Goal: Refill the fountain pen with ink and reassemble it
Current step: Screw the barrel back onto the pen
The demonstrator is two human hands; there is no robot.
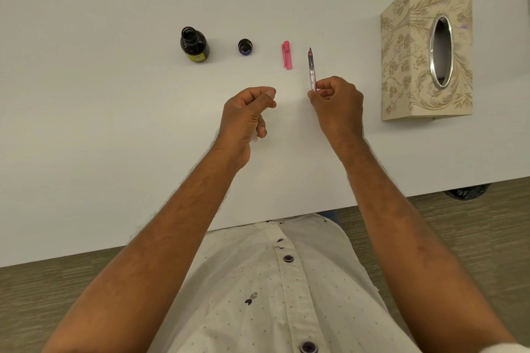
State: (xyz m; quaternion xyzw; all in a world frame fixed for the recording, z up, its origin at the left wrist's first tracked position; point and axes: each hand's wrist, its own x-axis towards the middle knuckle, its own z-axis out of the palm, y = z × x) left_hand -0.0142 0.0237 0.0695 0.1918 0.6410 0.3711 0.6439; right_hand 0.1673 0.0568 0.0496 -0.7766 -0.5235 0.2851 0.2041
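My right hand grips the rear end of the clear fountain pen body, whose nib points away from me toward the far side of the table. My left hand is curled closed a short way to the left; a bit of white material shows under its fingers, too hidden to identify. The pink pen cap lies on the table just left of the nib. Farther left stand the ink bottle's dark lid and the uncapped dark ink bottle with a yellow label.
A beige floral tissue box stands at the right, close to my right hand. The white table runs wide to the left; its near edge is by my torso. Carpet shows below.
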